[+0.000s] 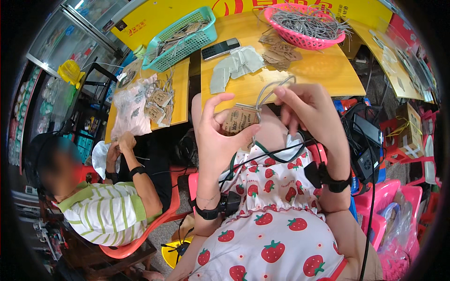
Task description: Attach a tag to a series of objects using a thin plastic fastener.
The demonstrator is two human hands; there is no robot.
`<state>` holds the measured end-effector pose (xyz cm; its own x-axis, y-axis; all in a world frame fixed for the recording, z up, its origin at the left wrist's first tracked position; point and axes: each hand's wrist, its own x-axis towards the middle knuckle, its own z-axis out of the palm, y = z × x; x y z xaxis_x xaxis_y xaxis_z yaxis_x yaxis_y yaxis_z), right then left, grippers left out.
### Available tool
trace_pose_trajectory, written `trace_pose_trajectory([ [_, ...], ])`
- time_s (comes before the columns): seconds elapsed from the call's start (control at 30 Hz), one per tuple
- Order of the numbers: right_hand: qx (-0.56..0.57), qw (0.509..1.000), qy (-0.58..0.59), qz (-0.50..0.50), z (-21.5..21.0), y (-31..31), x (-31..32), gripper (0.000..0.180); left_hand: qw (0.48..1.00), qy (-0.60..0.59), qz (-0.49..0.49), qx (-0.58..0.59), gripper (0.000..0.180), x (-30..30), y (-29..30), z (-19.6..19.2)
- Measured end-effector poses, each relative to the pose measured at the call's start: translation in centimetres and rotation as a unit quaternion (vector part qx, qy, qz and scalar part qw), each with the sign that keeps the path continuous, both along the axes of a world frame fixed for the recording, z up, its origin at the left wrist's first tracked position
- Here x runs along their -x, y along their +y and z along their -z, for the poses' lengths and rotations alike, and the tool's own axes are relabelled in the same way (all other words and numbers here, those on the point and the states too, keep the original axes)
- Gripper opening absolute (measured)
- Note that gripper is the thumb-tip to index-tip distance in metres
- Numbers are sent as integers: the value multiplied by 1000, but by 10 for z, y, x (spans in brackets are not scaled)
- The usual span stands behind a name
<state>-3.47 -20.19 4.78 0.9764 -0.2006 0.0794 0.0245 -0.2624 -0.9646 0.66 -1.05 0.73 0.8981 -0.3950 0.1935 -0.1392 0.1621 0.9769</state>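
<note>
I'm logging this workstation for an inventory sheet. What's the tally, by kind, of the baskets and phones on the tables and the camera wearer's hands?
Teal rectangular basket: 1
Pink round basket: 1
Phone: 1
Wearer's hands: 2 (left hand, right hand)
Total: 5

seen at the near edge of the wooden table (328, 75): brown tags (240, 118), pinched in the left hand (213, 140); a grey cord (260, 95), looped up from the tags and gripped in the right hand (308, 107). on the table, from far right toward the left: a pink basket (301, 43) heaped with grey wires (309, 23), a pile of brown cards (281, 56), overlapping pale cards (239, 63), a dark phone (221, 49). left of the table: a teal basket (185, 49), a co-worker (149, 193) in a striped shirt (101, 208).
</note>
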Motion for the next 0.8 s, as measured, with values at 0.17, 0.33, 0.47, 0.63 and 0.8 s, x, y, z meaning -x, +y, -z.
trace_pose_trajectory([
  [0.17, 154, 973, -165, -49, 2, -4, 0, 9, 999, -1, 12, -31, 56, 0, 3, -2],
  [0.33, 210, 912, -293, -196, 13, -3, -11, 25, 999, 2, 42, -12, 52, 3, 2, -4],
  [0.47, 161, 946, -217, -177, 12, -3, -3, 20, 998, 12, 42, -37, 45, 3, 3, -4],
  [0.63, 141, 947, -221, -186, 15, -3, -3, 15, 998, 45, 31, -21, 37, 3, 2, 2],
  [0.8, 155, 953, -204, -160, 12, -8, -3, 12, 998, 45, 8, -44, 35, 2, 2, 2],
])
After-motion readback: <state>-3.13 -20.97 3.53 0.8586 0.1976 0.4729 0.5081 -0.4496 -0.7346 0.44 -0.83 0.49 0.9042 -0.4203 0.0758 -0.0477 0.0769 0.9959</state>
